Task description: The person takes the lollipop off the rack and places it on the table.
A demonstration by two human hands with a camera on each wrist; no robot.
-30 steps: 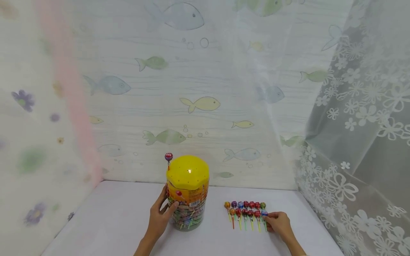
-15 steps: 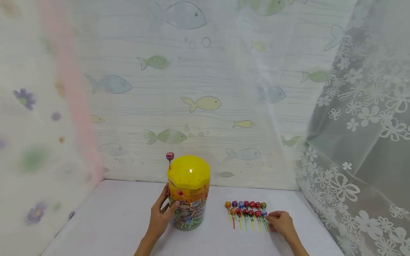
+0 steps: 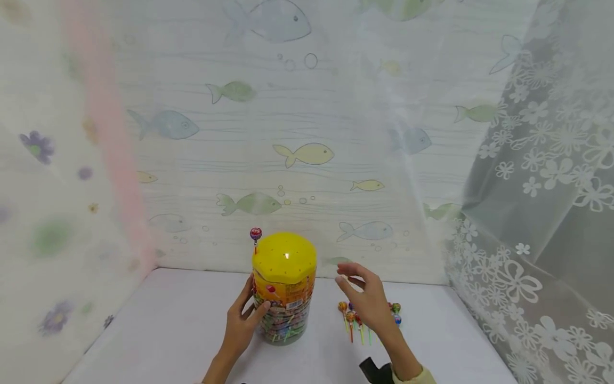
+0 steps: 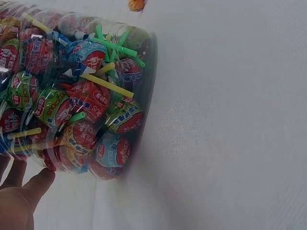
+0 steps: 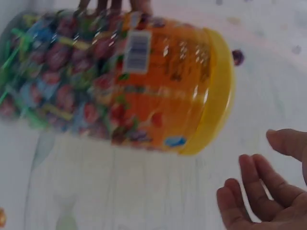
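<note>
A clear plastic jar (image 3: 283,322) full of wrapped lollipops stands upright on the white table, with an orange label and a yellow lid (image 3: 284,258). One lollipop (image 3: 256,234) sticks up at the lid's left edge. My left hand (image 3: 239,322) grips the jar's left side, thumb in front and fingers behind. In the left wrist view its fingertips lie against the jar wall. My right hand (image 3: 366,298) is raised to the right of the jar, fingers spread and holding nothing; in the right wrist view this hand (image 5: 268,187) is apart from the lid.
Two rows of lollipops (image 3: 351,317) lie on the table (image 3: 182,320) right of the jar, partly hidden by my right hand. A fish-print curtain (image 3: 307,213) hangs behind. A dark object (image 3: 376,372) shows at my right wrist by the sleeve.
My right hand has left the blue lollipop at the right end of the front row and risen up and left towards the jar. The left hand stays on the jar.
</note>
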